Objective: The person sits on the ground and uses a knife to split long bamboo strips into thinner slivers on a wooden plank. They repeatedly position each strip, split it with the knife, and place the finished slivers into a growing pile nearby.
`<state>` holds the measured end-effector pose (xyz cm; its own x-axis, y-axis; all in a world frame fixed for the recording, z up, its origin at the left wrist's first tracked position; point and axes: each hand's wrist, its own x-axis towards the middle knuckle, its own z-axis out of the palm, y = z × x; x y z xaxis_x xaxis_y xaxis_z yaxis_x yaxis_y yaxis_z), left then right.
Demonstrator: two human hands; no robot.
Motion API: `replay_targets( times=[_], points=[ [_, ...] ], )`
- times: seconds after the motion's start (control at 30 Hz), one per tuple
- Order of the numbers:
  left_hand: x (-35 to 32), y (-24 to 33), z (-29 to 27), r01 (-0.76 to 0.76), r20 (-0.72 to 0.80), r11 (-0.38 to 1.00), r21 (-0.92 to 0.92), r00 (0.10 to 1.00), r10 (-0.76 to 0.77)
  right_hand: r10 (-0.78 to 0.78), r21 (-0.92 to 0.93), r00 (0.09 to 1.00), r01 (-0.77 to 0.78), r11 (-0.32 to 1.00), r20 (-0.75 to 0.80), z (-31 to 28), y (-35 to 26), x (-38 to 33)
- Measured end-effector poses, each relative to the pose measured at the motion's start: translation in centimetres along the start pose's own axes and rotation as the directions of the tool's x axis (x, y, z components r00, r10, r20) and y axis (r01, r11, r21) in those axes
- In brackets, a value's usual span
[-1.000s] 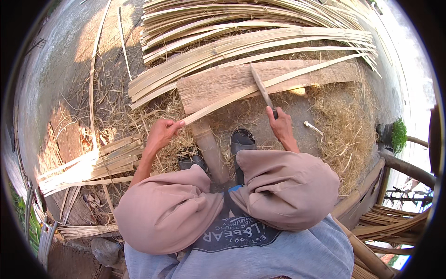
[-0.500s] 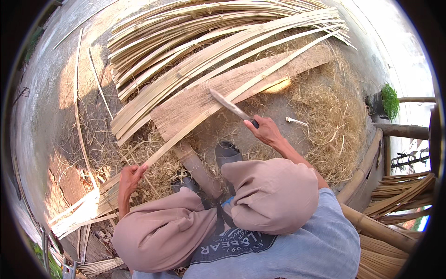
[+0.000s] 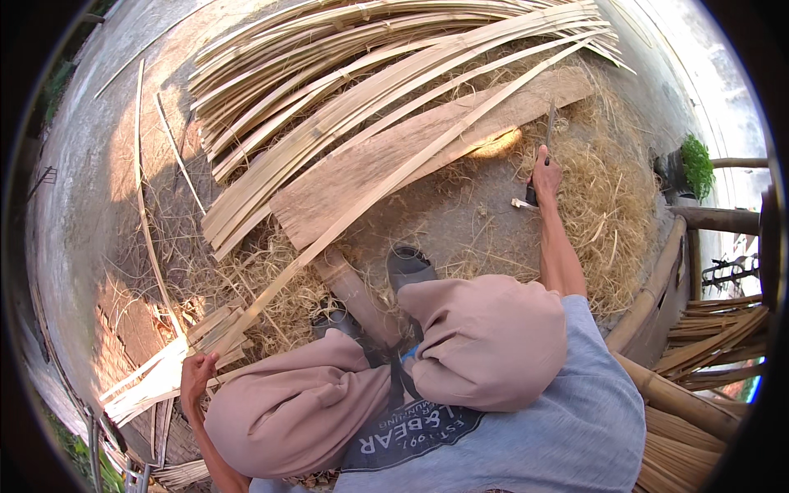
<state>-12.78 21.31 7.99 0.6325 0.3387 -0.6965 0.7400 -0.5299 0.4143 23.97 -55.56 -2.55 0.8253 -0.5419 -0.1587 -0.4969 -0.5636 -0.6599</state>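
A long pale bamboo strip (image 3: 394, 179) slants from my left side up to the far right, across a flat wooden board (image 3: 341, 187). Its near end sits in my left hand (image 3: 197, 372), whose fingers are closed on it at the lower left. Out to the right, my right hand (image 3: 546, 177) is wrapped round the dark handle of a knife (image 3: 551, 123). The blade points away from me, beyond the board's near edge and apart from the strip.
Bundled bamboo strips (image 3: 271, 90) lie beyond the board. More strips (image 3: 152, 374) lie by my left hand. Curly shavings (image 3: 608, 222) cover the ground at right. A bamboo rail (image 3: 674, 403) and a green plant (image 3: 695, 164) stand further right.
My right hand has swung the knife right and away from me, off the strip. My left hand has drawn back toward the lower left with the strip's end.
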Motion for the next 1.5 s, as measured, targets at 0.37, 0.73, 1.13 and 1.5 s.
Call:
replay_targets(
  times=[0.37, 0.73, 1.13, 1.5],
  points=[
    [12.8, 17.8, 10.1, 0.248, 0.625, 0.935, -0.255, 0.780, -0.037, -0.678, 0.073, 0.627, 0.711, 0.699, 0.385, 9.5, -4.1, -24.5],
    [11.2, 9.7, 3.1, 0.331, 0.624, 0.920, -0.209, 0.770, -0.135, -0.584, -0.038, 0.726, 0.638, 0.769, 0.364, 6.1, -1.5, -14.4],
    [6.9, -0.7, -3.7, 0.389, 0.539, 0.908, -0.155, 0.803, -0.252, -0.134, -0.019, 0.990, 0.133, 0.991, -0.048, 1.9, 2.1, -0.3],
    [6.6, 17.3, 17.9, -0.383, -0.471, 0.868, 0.315, 0.731, 0.493, -0.607, 0.062, 0.555, 0.707, 0.704, 0.569, 8.2, -7.2, -23.9]
  ],
)
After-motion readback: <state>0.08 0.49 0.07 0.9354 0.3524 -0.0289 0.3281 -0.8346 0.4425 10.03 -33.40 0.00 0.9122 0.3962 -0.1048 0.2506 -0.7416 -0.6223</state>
